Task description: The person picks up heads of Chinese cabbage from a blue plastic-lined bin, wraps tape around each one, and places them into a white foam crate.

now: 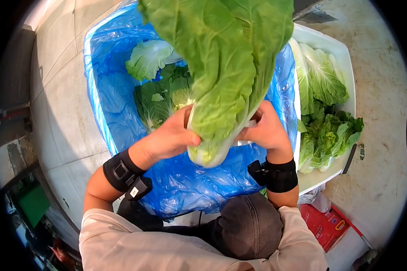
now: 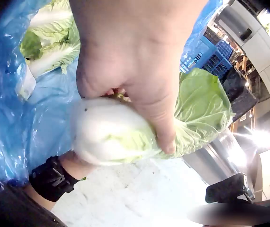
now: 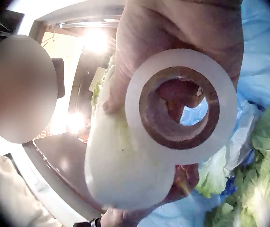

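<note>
A napa cabbage [image 1: 226, 77] is held up over a bin lined with blue plastic [image 1: 176, 180], its pale base toward the person and its green leaves pointing away. My left hand [image 1: 167, 135] grips it near the base, thumb on top. On the other side, my right hand [image 1: 270, 128] steadies the cabbage with the thumb against its white stalk. That same hand carries a roll of tape [image 3: 133, 111], its fingers showing through the hole in the right wrist view. From the left wrist view, the white base [image 2: 109, 135] lies under the left palm.
Inside the blue-lined bin lie more cabbages [image 1: 160, 97] and a loose pale leaf [image 1: 149, 58]. A white tub [image 1: 348, 58] at the right holds several leafy cabbages [image 1: 319, 77]. A red bag [image 1: 321, 223] lies on the floor at lower right.
</note>
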{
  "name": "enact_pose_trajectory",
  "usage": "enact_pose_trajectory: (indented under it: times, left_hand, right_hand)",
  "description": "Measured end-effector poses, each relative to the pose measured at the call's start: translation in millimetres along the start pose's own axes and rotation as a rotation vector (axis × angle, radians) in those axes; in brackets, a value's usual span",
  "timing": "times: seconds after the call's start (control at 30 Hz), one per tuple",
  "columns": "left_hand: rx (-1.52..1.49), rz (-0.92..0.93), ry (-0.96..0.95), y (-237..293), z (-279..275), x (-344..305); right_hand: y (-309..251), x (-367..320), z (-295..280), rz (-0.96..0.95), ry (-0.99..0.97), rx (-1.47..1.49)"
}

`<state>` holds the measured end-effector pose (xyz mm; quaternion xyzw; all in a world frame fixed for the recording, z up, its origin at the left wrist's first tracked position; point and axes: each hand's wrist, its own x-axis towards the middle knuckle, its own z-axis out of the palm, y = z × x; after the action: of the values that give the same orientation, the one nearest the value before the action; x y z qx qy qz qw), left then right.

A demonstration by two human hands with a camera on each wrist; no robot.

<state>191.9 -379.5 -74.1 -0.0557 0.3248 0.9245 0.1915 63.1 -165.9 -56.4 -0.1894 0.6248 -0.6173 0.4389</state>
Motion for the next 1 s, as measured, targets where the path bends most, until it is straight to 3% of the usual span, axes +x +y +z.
enact_pose_trajectory:
  times: [0.07,0.13,0.2,0.27,0.4,0.47,0.53,0.6,0.67,0.73,0.83,0.9,1.0]
  left_hand:
    - [-0.031,0.055,0.063,-2,3,4]
    - [0.01,0.129,0.247,-1,7,7]
    - [0.025,0.204,0.282,-10,1,7]
    - [0.488,0.282,0.282,-12,0,2]
    - [0.374,0.181,0.362,-5,-2,0]
    - [0.361,0.242,0.339,-7,-4,1]
    - [0.073,0.186,0.281,-1,0,-1]
    - [0.018,0.159,0.274,-5,-7,-2]
    - [-0.124,0.087,0.299,2,0,-3]
    - [-0.089,0.093,0.334,0,0,-4]
    - [-0.062,0.068,0.225,-4,-8,-7]
    - [-0.139,0.031,0.035,-2,-5,-8]
    - [-0.033,-0.019,0.061,-7,-11,-15]
  right_hand:
    - [1,2,-2,-0.037,0.028,-0.071]
    - [-8,7,4,-0.038,0.149,0.015]
    - [-11,9,8,-0.017,0.144,-0.086]
    - [-14,10,21,0.009,0.193,-0.084]
    - [-9,11,26,-0.118,0.201,-0.25]
    - [-18,7,23,-0.081,0.199,-0.209]
    - [-20,5,15,-0.04,0.194,-0.17]
    - [-17,6,3,-0.169,0.155,-0.139]
    - [-16,5,-6,-0.143,0.16,-0.125]
    - [-12,6,-12,-0.12,0.136,-0.164]
    - [-8,7,-7,-0.09,0.111,-0.181]
    - [-2,5,-6,-0.049,0.079,-0.17]
    - [0,3,0,-0.087,0.046,-0.096]
